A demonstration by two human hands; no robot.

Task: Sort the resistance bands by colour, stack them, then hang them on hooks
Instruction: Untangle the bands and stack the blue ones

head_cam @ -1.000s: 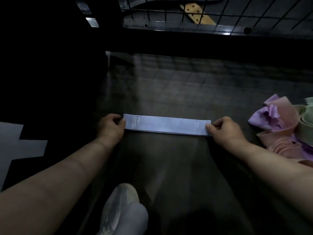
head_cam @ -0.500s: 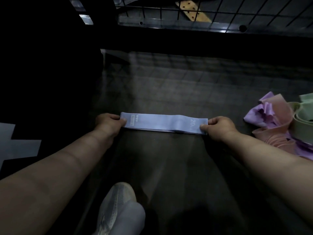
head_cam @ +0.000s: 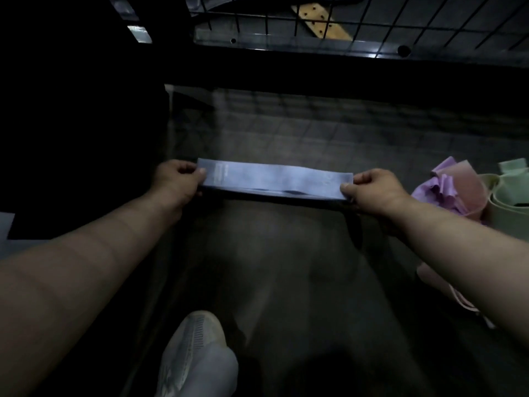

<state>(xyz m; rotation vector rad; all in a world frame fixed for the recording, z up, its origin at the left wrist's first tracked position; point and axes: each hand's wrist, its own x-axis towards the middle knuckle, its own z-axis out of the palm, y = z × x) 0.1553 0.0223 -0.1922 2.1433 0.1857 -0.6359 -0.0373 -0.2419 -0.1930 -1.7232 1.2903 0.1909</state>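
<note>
A white shoe point(head_cam: 197, 353) is nearest. Past it, the left hand point(head_cam: 177, 181) and right hand point(head_cam: 372, 190) each pinch one end of the blue bands point(head_cam: 274, 179), held flat between them over the dark counter point(head_cam: 286, 267). A pile point(head_cam: 472, 190) of purple, pink and green bands lies to the right. A wire grid point(head_cam: 372, 24) is farthest.

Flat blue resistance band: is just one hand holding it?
No, the left hand and right hand each pinch one end of the flat blue resistance band.

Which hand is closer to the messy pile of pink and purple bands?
Right. The right hand pinches the blue band at the end beside the pile; the left hand grips its far end.
</note>
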